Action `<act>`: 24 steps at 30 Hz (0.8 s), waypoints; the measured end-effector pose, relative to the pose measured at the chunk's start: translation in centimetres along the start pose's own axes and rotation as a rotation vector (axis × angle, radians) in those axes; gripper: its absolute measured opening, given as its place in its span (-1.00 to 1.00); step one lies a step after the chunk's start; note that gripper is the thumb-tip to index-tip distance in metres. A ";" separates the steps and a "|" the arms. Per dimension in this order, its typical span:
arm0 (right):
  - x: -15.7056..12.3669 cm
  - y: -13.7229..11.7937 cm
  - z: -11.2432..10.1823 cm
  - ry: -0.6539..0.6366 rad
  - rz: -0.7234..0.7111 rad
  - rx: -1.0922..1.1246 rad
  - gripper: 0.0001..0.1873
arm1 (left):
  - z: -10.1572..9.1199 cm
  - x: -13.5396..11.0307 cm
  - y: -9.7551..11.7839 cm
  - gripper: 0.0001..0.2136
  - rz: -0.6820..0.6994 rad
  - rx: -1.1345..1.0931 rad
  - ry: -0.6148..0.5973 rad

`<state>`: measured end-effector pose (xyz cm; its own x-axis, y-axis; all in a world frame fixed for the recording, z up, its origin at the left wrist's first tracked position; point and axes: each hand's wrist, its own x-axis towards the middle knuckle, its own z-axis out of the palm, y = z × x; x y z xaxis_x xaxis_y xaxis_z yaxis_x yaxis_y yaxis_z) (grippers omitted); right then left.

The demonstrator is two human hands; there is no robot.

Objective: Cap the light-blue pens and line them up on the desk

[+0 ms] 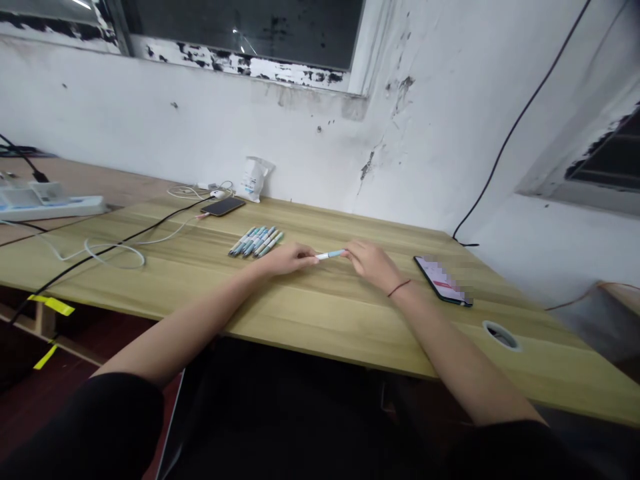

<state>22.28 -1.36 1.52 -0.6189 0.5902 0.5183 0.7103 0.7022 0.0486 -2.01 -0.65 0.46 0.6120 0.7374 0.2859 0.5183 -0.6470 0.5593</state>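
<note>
A slim pale-blue and white pen (330,254) lies level above the wooden tabletop (320,327), held between my hands. My left hand (287,259) pinches one end of it, and my right hand (373,265) has its fingertips on the other end. A short distance left of my left hand lies a tight row of several similar blue-green pens (255,241). To the right of my right hand, a smartphone (443,280) lies face up with its screen lit and pixelated.
A second smartphone (223,206) lies at the back of the table, near a white cable (115,250), a black cable (125,240) and a white bag (254,179). A power strip (50,203) sits at far left. The tabletop has a round grommet hole (501,335) at right, and a wall rises behind it.
</note>
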 end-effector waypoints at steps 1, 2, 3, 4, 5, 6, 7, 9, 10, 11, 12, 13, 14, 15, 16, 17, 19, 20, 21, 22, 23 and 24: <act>0.0 0.0 0.2 0.003 0.008 0.006 -0.75 | 0.1 0.0 0.0 -0.58 -0.001 0.024 0.021; 0.0 0.1 0.3 0.007 0.024 0.014 -0.76 | 0.2 0.1 0.0 -0.59 -0.001 0.058 0.047; 0.0 0.1 0.4 0.008 0.047 0.024 -0.77 | 0.3 0.1 0.0 -0.60 -0.002 0.103 0.073; 0.1 0.1 0.6 0.010 0.077 0.033 -0.77 | 0.4 0.2 0.0 -0.60 -0.005 0.159 0.102; 0.1 0.2 0.7 0.012 0.112 0.046 -0.78 | 0.5 0.2 0.1 -0.61 -0.012 0.221 0.135; 0.1 0.1 0.7 0.015 0.148 0.065 -0.79 | 0.6 0.2 0.1 -0.62 -0.025 0.283 0.168; 0.1 0.1 0.8 0.020 0.181 0.090 -0.79 | 0.7 0.2 0.2 -0.63 -0.043 0.335 0.201; 0.1 -0.1 0.9 0.035 0.235 0.148 -0.78 | 0.8 0.2 0.5 -0.66 -0.083 0.400 0.252; 0.2 -0.2 1.0 0.040 0.260 0.177 -0.78 | 0.7 0.2 0.6 -0.67 -0.098 0.413 0.268; 0.2 -0.3 1.1 0.042 0.284 0.205 -0.77 | 0.7 0.3 0.8 -0.68 -0.107 0.421 0.275; 0.3 -0.3 1.2 0.043 0.307 0.232 -0.76 | 0.7 0.3 0.9 -0.69 -0.107 0.430 0.279; 0.4 -0.3 1.3 0.041 0.326 0.261 -0.75 | 0.6 0.4 1.1 -0.70 -0.095 0.443 0.284; 0.6 -0.2 1.4 0.041 0.346 0.290 -0.73 | 0.6 0.5 1.2 -0.70 -0.076 0.464 0.294; 0.7 0.0 1.4 0.045 0.369 0.319 -0.72 | 0.7 0.6 1.2 -0.71 -0.054 0.491 0.314; 0.8 0.4 1.5 0.052 0.399 0.340 -0.70 | 0.7 0.7 1.1 -0.70 -0.034 0.522 0.341; 0.8 1.0 1.6 0.064 0.440 0.347 -0.68 | 0.8 0.8 1.0 -0.68 -0.022 0.552 0.371; 0.6 2.6 1.6 0.096 0.565 0.307 -0.64 | 0.9 0.9 0.4 -0.60 -0.045 0.611 0.424; 0.4 3.5 1.7 0.111 0.630 0.232 -0.64 | 0.9 0.8 0.0 -0.55 -0.080 0.637 0.439; 0.1 4.4 1.8 0.109 0.683 0.144 -0.65 | 0.8 0.7 -0.4 -0.52 -0.125 0.661 0.443; -0.3 5.2 1.9 0.093 0.714 0.049 -0.64 | 0.7 0.6 -0.9 -0.52 -0.171 0.684 0.436; -0.6 5.9 2.0 0.055 0.728 -0.030 -0.63 | 0.5 0.5 -1.4 -0.54 -0.218 0.705 0.415; -0.9 6.4 2.2 0.003 0.753 -0.089 -0.62 | 0.3 0.3 -1.8 -0.58 -0.268 0.722 0.391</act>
<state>26.64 3.54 -0.53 0.0451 0.8966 0.4405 0.9651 0.0747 -0.2509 -2.58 0.71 -0.66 0.2338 0.8108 0.5367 0.9498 -0.3085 0.0523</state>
